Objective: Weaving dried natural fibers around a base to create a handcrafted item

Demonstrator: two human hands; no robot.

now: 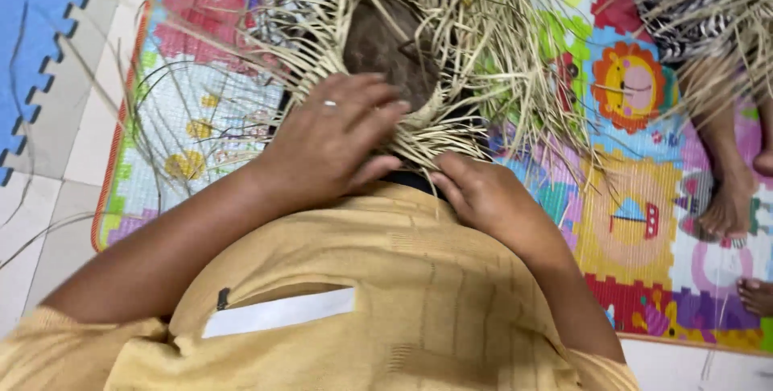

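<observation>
The left hand (334, 137), ring on 1 finger, lies spread and unclenched on the woven straw piece (403, 53); the right hand (479, 194) pinches its lower strands; the half-woven piece, loose ends fanning out, rests before the yellow shirt (362, 294) on a colourful play mat (636, 198); another person's feet (729, 206) rest at the right.
</observation>
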